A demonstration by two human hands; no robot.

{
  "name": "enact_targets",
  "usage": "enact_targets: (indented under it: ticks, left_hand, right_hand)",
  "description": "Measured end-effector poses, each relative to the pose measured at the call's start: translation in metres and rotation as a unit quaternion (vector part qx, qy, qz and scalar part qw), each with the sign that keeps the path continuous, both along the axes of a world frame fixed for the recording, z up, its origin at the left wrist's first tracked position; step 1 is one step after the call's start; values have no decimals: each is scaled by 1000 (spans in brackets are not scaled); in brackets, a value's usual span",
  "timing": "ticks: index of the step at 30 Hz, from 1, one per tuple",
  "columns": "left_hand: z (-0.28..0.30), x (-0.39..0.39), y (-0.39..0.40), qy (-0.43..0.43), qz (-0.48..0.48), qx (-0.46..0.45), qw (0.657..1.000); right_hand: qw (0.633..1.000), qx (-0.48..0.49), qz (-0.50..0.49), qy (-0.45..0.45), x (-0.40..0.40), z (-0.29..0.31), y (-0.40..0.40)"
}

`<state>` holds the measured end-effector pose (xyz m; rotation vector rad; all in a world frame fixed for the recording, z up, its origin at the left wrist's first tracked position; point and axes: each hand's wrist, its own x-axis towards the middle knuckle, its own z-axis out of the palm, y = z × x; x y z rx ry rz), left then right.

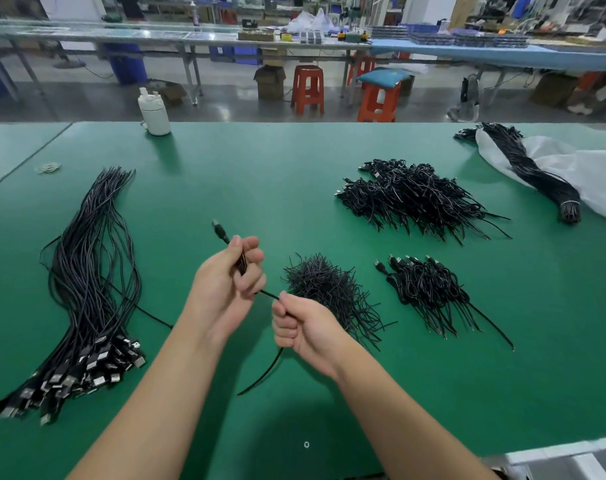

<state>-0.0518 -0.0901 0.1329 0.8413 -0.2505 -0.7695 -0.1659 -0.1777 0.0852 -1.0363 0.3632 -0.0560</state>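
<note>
**One black cable, gripped in both my fists**

My left hand (230,282) is curled tight round the upper part of a black cable (267,294). The thumb lies along it and the fingers are wrapped over it. The cable's plug (219,229) sticks out above my thumb, tilted up and to the left. My right hand (305,327) is a closed fist round the same cable, just beside the left and a little nearer to me. A short bare stretch of cable shows between the two hands. Below my right fist the loose tail curves down and to the left toward the green table (260,174).

I hold the cable above the table, near its middle. Just behind my right hand lies a pile of short wire offcuts (332,292). To the right of that is a small heap of short plugged cables (429,292), and farther back a larger heap (409,195). Far right, a tied bundle (533,174) rests on a white bag (592,171).

Well to my left a long sheaf of USB cables (93,271) stretches along the table, its metal plugs bunched at the near end. A white bottle (154,112) stands at the far edge, and some rubber bands (48,167) lie near the sheaf's far tip.
</note>
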Motion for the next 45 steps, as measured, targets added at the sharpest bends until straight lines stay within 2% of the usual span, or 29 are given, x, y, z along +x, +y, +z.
enact_targets:
  ticks: [3, 6, 8, 9, 10, 12, 14, 15, 17, 18, 21, 23, 27, 30, 32, 34, 37, 40, 45]
  left_hand:
    - [2, 1, 18, -113, -170, 20, 979]
    - [0, 9, 33, -256, -332, 127, 899]
    - [-2, 9, 34, -349, -362, 252, 827]
    - [-5, 6, 32, -368, -351, 303, 806]
    - [-9, 3, 28, -370, -322, 334, 805]
    - [-17, -4, 19, -334, -224, 337, 851]
    - [-22, -6, 12, -271, -131, 288, 909]
    - [-24, -6, 11, -244, -102, 264, 928]
    - [-27, -8, 8, -210, -68, 236, 946]
    - [-28, -11, 6, -190, -56, 218, 956]
    - [-20, -20, -3, -80, -28, 130, 988]
    - [-15, -24, -6, -55, -25, 118, 991]
    - [-14, -28, -4, -82, -21, 137, 987]
    - [-13, -29, -3, -68, -18, 114, 991]
    - [-12, -29, -4, -56, -34, 91, 994]
    - [-11, -30, -4, -44, -59, 67, 995]
    - [-10, -35, -5, -51, -104, 57, 992]
    - [-10, -36, -5, -56, -172, 36, 983]
    - [-6, -29, 0, -98, -301, 60, 947]
  right_hand:
    - [1000, -5, -5, -1, 2, 8, -13]
    - [999, -46, -21, 11, 3, 15, -23]
    - [996, -87, -35, 11, 3, 20, -30]
    - [993, -114, -37, 12, 3, 22, -33]
    - [989, -145, -34, 14, 2, 24, -33]
    - [979, -204, -19, 18, 0, 28, -27]
    - [959, -284, -12, 14, -3, 33, -19]
    - [939, -344, -12, 9, -4, 35, -16]
    - [884, -467, -1, 12, -5, 37, -13]
    - [867, -498, 14, 18, -6, 37, -12]
    - [864, -502, 33, 35, -7, 31, -7]
    - [870, -490, 20, 50, -7, 26, -5]
    - [863, -499, 26, 80, -9, 18, -2]
    - [887, -451, 13, 103, -11, 13, -5]
    - [922, -381, -11, 66, -13, 12, -8]
    - [950, -312, -18, -4, -14, 13, -12]
    - [961, -268, -22, -62, -17, 14, -13]
    - [958, -272, -64, -68, -18, 13, -13]
    - [965, -249, -55, -64, -25, 7, -14]
